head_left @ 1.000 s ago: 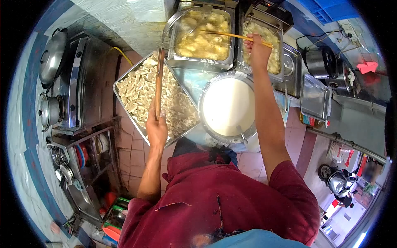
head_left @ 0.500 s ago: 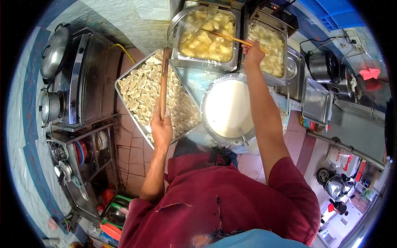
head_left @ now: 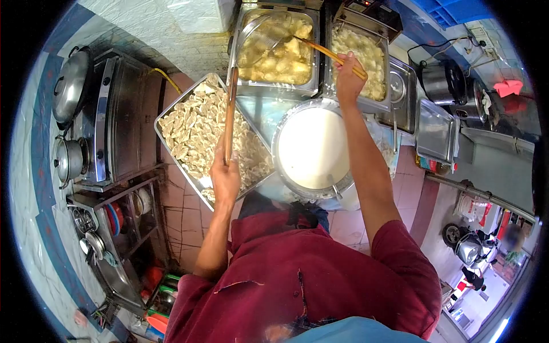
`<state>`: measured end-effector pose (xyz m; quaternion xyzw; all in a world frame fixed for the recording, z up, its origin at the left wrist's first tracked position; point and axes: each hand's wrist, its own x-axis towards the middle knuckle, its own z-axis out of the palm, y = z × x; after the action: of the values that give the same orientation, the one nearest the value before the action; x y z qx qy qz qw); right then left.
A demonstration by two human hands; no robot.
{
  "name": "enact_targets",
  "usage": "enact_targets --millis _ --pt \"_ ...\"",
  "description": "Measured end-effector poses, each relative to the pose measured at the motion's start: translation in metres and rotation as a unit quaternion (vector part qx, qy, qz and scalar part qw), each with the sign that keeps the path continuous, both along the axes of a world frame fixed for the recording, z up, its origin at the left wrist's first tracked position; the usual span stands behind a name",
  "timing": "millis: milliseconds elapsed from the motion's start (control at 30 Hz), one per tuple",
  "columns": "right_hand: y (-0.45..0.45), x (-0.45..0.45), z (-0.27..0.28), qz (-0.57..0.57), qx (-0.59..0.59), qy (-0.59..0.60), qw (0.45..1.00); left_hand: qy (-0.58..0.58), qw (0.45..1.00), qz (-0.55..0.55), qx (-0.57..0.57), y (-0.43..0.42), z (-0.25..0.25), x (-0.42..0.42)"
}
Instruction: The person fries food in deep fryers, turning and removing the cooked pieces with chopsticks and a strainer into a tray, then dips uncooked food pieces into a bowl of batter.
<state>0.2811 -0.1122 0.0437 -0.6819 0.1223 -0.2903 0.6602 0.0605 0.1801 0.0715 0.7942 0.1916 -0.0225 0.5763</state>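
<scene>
My left hand (head_left: 225,176) is closed round the wooden handle of a wire skimmer (head_left: 230,114), above a metal tray (head_left: 260,137) filled with pale sliced pieces. The skimmer's mesh head dips into the left fryer (head_left: 274,90), where golden pieces float in bubbling oil. Long chopsticks (head_left: 323,50) are gripped in my right hand (head_left: 349,71), their tips over the same fryer near its right side. Beyond my right hand, a second fryer (head_left: 390,63) holds paler pieces in foaming oil. A round tub of white batter (head_left: 313,147) with a metal utensil in it stands below the fryers.
An empty metal tray (head_left: 436,130) lies at the right, by a dark pot (head_left: 443,84). On the left are a steel cabinet (head_left: 134,114), a lidded pot (head_left: 68,159) and a shelf rack (head_left: 128,228). Farther right, a parked motorbike (head_left: 470,250) shows through an opening.
The skimmer head has moved down and right into the left fryer's oil. My right hand has shifted slightly left and down, and the chopsticks now slant more steeply.
</scene>
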Motion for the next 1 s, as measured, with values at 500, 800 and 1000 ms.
enact_targets --millis 500,800,1000 --pt "-0.023 0.006 -0.005 0.012 0.049 0.047 0.998 -0.011 0.999 -0.043 0.03 -0.013 -0.015 0.0" --pt "-0.02 0.036 0.009 0.02 0.033 0.106 0.994 0.0 1.0 -0.022 -0.001 -0.008 -0.013 -0.004" --pt "-0.018 0.034 0.028 0.031 -0.001 0.114 0.993 0.025 0.999 -0.005 -0.02 -0.004 -0.006 -0.005"
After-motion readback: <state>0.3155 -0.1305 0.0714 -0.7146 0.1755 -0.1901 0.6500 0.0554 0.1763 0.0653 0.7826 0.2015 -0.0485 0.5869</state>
